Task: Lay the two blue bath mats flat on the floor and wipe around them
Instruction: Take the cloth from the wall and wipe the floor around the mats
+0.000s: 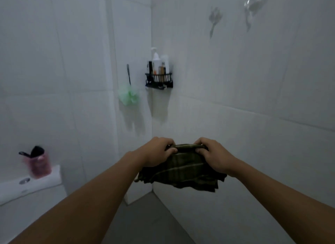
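A dark green plaid cloth (183, 173) hangs bunched in the air in front of me, at the middle of the head view. My left hand (157, 153) grips its top edge on the left. My right hand (213, 155) grips the same edge on the right, a short gap from the other hand. Both arms reach forward towards the tiled corner. No blue bath mat is in view.
White tiled walls meet in a corner ahead. A black wire caddy (159, 80) with bottles hangs there, a green bath sponge (128, 95) beside it. A toilet tank (30, 186) at lower left carries a pink cup (40, 164). Grey floor (145, 223) shows below.
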